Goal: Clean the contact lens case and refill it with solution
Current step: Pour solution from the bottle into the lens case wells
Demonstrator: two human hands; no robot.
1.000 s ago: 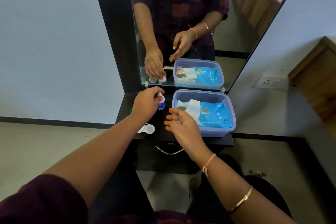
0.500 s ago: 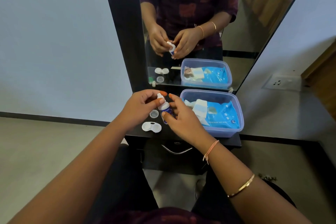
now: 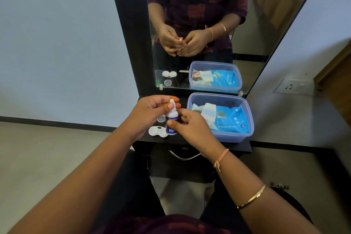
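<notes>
Thumb and fingers of the left hand (image 3: 150, 114) pinch the tapered white cap (image 3: 172, 103) of the solution bottle (image 3: 171, 115). The right hand (image 3: 191, 127) grips its smooth cylindrical body, held upright. An open white lens case (image 3: 156, 131) lies near the front edge of the black shelf (image 3: 245, 147), and a translucent tub (image 3: 228, 137) fills the right side.

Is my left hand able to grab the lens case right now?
Probably not yet: the left hand is busy pinching the bottle top, though the lens case lies uncovered close by.
</notes>
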